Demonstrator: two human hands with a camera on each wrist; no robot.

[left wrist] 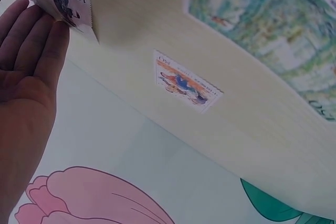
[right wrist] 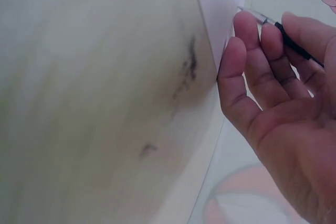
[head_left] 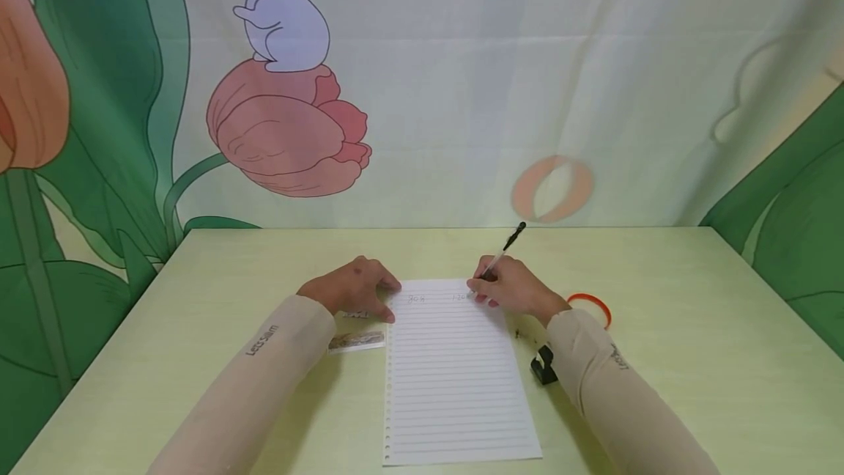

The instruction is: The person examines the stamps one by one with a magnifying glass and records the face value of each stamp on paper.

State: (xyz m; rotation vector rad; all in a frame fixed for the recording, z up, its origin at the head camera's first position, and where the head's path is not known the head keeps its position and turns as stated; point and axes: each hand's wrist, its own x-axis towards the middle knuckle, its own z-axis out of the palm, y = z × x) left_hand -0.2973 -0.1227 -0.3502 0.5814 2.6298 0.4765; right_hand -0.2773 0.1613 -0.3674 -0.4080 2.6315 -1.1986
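A sheet of lined loose-leaf paper [head_left: 455, 387] lies on the table, with handwriting [head_left: 435, 298] on its top lines. My right hand [head_left: 513, 286] holds a pen [head_left: 508, 242] near the top right of the sheet, its tip [right wrist: 244, 9] at the end of the second group of figures. My left hand [head_left: 356, 288] rests at the sheet's upper left edge, thumb and fingers spread. In the left wrist view, those fingers look fairly straight beside a stamp [left wrist: 65, 3] marked 120. A small stamp [left wrist: 186, 85] and a larger greenish stamp [left wrist: 268, 35] lie nearby.
An orange-red ring [head_left: 608, 311] lies beyond my right forearm, and a small black object [head_left: 542, 369] sits partly behind that sleeve. Dark marks [right wrist: 191, 61] show on the tabletop right of the sheet. A printed curtain [head_left: 448, 94] hangs behind the table's far edge.
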